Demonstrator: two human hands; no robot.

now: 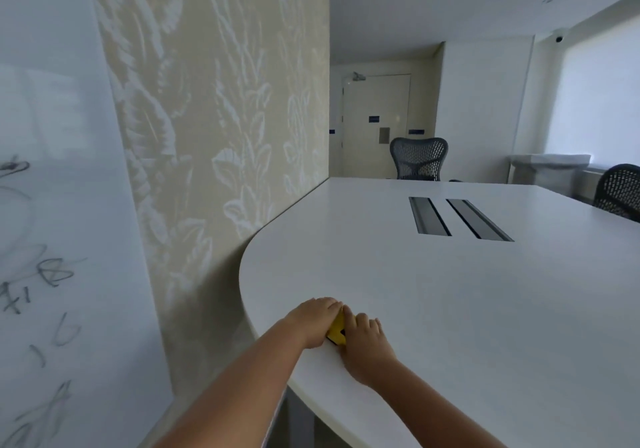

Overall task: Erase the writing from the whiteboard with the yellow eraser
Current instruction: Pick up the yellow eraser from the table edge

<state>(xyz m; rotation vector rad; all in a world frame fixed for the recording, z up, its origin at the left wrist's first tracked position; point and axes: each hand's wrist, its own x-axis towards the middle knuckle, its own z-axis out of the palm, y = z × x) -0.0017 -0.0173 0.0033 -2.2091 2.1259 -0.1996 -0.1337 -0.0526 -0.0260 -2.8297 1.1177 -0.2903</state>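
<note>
Dark marker scrawl (41, 274) stands on the whiteboard (62, 118) at the lower left of the frame. It is blurred and seen at a steep slant; one mark looks like a "B" and one lower down like a "6", but no word can be made out. Small blue signs (374, 119) on the far door (375, 125) at upper centre are too small to read.
</note>
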